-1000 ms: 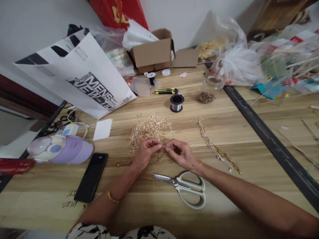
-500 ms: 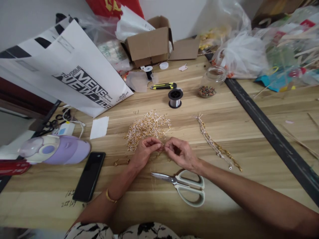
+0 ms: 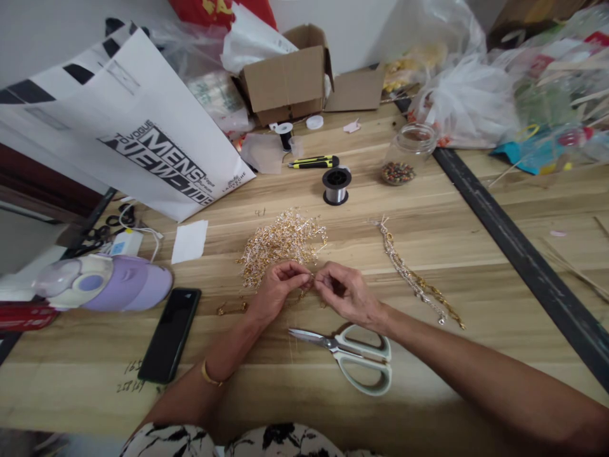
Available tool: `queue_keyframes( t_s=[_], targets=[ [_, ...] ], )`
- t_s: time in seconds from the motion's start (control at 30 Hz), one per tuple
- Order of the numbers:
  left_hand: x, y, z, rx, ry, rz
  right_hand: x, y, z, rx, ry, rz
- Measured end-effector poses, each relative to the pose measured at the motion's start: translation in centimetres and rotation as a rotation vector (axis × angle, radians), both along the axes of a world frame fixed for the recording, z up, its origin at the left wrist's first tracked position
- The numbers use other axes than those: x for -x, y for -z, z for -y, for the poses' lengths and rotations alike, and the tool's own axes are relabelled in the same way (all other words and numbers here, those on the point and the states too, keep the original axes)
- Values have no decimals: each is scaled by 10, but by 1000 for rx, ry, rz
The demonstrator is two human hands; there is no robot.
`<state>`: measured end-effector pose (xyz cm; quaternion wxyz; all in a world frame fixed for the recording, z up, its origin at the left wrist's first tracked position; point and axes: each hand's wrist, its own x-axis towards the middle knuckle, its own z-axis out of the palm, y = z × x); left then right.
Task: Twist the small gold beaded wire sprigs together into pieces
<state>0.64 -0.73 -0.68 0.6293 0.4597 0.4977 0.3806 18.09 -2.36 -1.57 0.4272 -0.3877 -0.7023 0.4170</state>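
Observation:
My left hand (image 3: 278,293) is closed in a pinch at the front edge of a pile of small gold and clear bead pieces (image 3: 280,244). A small gold-coloured piece (image 3: 303,294) shows at its fingertips, too tiny to name exactly. Almost touching those fingertips, my right hand (image 3: 349,293) also pinches; whatever it grips is hidden. White-handled scissors (image 3: 328,343) lie just below both hands, blades pointing left. To the left of my left wrist rests a short gold-coloured piece (image 3: 233,308). Gold and silver chains (image 3: 404,273) stretch across the table to the right.
Farther back stand a spool of clear thread (image 3: 336,186), a yellow-black utility knife (image 3: 314,162) and a jar of mixed beads (image 3: 399,170). On the left are a phone (image 3: 170,336), a purple bottle (image 3: 137,284) and a large white paper bag (image 3: 157,139). A cardboard box (image 3: 285,82) sits behind.
The view has shifted very slightly. Both hands keep their pinch in nearly the same place, and the objects around them stay put.

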Motion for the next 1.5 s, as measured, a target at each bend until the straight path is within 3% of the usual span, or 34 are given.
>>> queue_keyframes(
  t_s=[0.97, 1.5],
  targets=[
    [-4, -8, 4, -79, 14, -132, 1, 6, 0, 45, 14, -9],
    [-5, -11, 4, -74, -7, -98, 1, 10, -3, -60, 47, -25]
  ],
)
